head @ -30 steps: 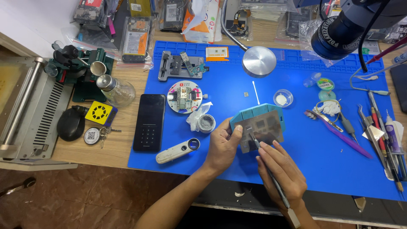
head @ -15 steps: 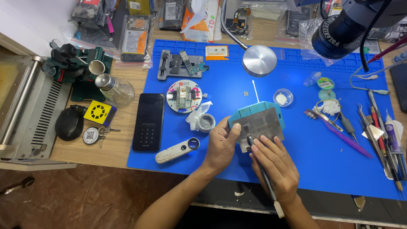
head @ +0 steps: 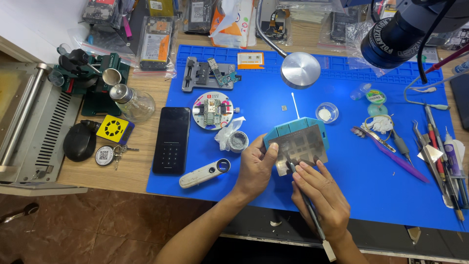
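Note:
A teal block-shaped holder [head: 295, 129] with a thin metal stencil plate [head: 300, 149] on top sits on the blue work mat [head: 254, 107]. My left hand [head: 256, 168] grips the holder's left edge, thumb on the plate. My right hand [head: 322, 198] holds a slim dark-tipped tool [head: 305, 200] like a pen, its tip pressed on the plate's lower part.
A small round tin [head: 238, 142], a white loupe [head: 205, 173], a dark phone [head: 172, 140] and a round circuit-board jig [head: 211, 110] lie left of the hands. A microscope lens [head: 391, 41], a metal lamp base [head: 300, 70] and tweezers and tools [head: 439, 156] stand at the right.
The right hand has shifted slightly up and left, so the tool tip now rests lower-left on the plate. The left hand keeps its grip.

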